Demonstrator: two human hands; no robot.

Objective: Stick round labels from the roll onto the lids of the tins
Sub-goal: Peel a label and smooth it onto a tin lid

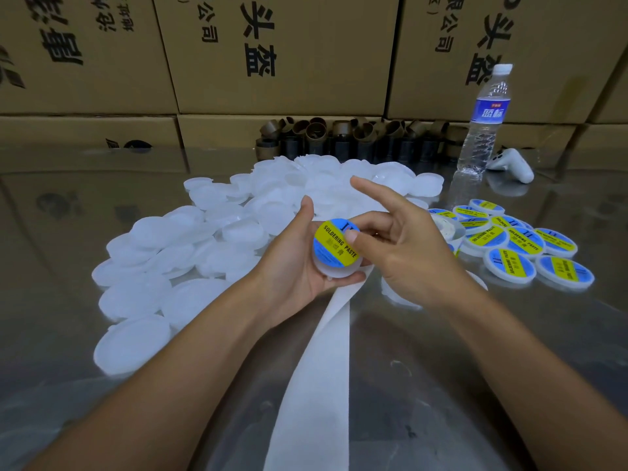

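Observation:
My left hand (292, 256) grips a white round lid (334, 268) from below and the side, thumb up along its far edge. A blue and yellow round label (334, 243) reading SOLDERING PASTE lies on the lid. My right hand (404, 246) presses its thumb on the label's right edge, with the index finger stretched out and up. The label roll (448, 226) sits just behind my right hand, partly hidden. Its empty white backing strip (323, 368) trails toward me across the table.
A heap of bare white lids (190, 253) covers the shiny table to the left and behind. Several labelled lids (520, 246) lie at the right. A water bottle (482, 124), a white controller (513, 164), empty cardboard cores (353, 134) and cardboard boxes (282, 52) stand at the back.

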